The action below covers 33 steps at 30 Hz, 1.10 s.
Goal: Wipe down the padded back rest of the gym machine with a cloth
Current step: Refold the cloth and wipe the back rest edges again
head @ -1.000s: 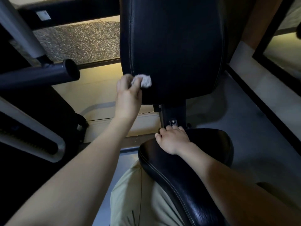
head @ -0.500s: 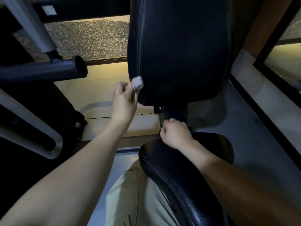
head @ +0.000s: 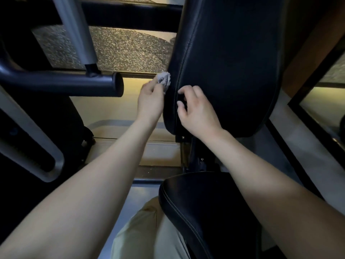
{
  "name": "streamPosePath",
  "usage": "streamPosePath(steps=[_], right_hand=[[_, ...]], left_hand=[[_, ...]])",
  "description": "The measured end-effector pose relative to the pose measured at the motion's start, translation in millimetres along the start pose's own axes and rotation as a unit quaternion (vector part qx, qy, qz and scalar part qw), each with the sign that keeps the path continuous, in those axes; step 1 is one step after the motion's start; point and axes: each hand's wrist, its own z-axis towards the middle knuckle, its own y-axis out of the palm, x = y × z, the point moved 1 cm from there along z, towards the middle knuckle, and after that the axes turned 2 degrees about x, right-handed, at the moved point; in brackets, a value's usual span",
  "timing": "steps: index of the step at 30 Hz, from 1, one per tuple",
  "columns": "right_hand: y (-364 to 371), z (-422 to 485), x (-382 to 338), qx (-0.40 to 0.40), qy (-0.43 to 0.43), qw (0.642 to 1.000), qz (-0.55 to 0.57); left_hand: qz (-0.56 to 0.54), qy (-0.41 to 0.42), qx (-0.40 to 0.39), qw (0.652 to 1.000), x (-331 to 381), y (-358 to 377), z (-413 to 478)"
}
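two hands | left hand (head: 150,102) pinches one cloth (head: 164,80) at back rest (head: 233,62) edge | right hand (head: 197,113) loosely curled, empty

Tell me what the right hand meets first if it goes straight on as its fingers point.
The back rest: fingers of the right hand aim at its left seam, seemingly almost touching; depth is unclear.

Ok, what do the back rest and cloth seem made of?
Back rest: black leather or vinyl, judging by the soft sheen and stitched seam. Cloth: pale, crumpled fabric, perhaps paper, pinched in the left hand; weave too small to tell.
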Motion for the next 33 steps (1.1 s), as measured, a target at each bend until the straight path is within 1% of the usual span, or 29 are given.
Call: streamPosePath(steps=[2,4,8,10,11,13,15,16,17,19,21,22,24,27,30,33], right_hand=[[0.6,6.0,4.1,0.002,-0.001,1.000,-0.008],[3.1,7.3,7.0,0.001,-0.011,1.000,-0.008],[6.5,8.6,9.0,-0.008,0.005,1.000,0.019],[6.5,8.8,8.7,-0.015,0.013,1.000,0.019],[6.4,8.0,8.5,-0.019,0.013,1.000,0.015],[7.4,4.7,7.9,-0.024,0.011,1.000,0.005],[9.0,-1.6,8.4,-0.022,0.000,1.000,-0.008],[9.9,-6.2,9.3,-0.023,-0.005,1.000,-0.010],[10.1,-11.6,10.0,-0.029,-0.005,1.000,-0.004],[9.9,-23.9,12.0,-0.052,0.015,0.998,0.033],[7.9,-36.3,12.5,-0.077,0.050,0.991,0.098],[6.2,-42.0,12.8,-0.082,0.064,0.986,0.134],[-0.7,-52.3,14.3,-0.081,0.080,0.975,0.190],[-14.6,-65.0,21.0,-0.052,0.113,0.962,0.243],[-27.8,-78.7,36.5,0.012,0.160,0.943,0.293],[-42.1,-93.5,59.2,0.100,0.213,0.918,0.318]], left_hand=[[-0.049,-0.007,-0.014,0.999,1.1,4.9,-0.5],[-0.036,0.020,-0.023,0.999,-0.1,8.7,8.1],[-0.035,0.026,0.001,0.999,-11.5,6.3,18.3],[-0.072,0.004,-0.015,0.997,-25.5,3.8,5.4],[-0.064,-0.017,-0.026,0.997,-36.4,2.5,-4.7],[-0.014,-0.074,-0.027,0.997,-60.2,-1.3,-27.4],[-0.024,-0.124,-0.020,0.992,-79.3,-2.2,-42.5],[-0.025,-0.128,-0.021,0.991,-84.1,-3.0,-46.8],[-0.010,-0.119,-0.025,0.993,-83.7,-5.2,-50.0],[0.026,-0.064,-0.038,0.997,-74.1,-10.2,-53.9],[0.057,-0.014,-0.078,0.995,-57.3,-14.8,-60.1],[0.069,-0.005,-0.100,0.993,-46.9,-15.0,-62.9],[0.053,0.000,-0.128,0.990,-24.9,-11.1,-67.9],[0.030,-0.001,-0.135,0.990,-0.2,4.7,-69.4],[0.047,-0.009,-0.184,0.982,17.2,33.4,-70.0],[0.094,0.023,-0.254,0.962,37.8,71.0,-75.4]])
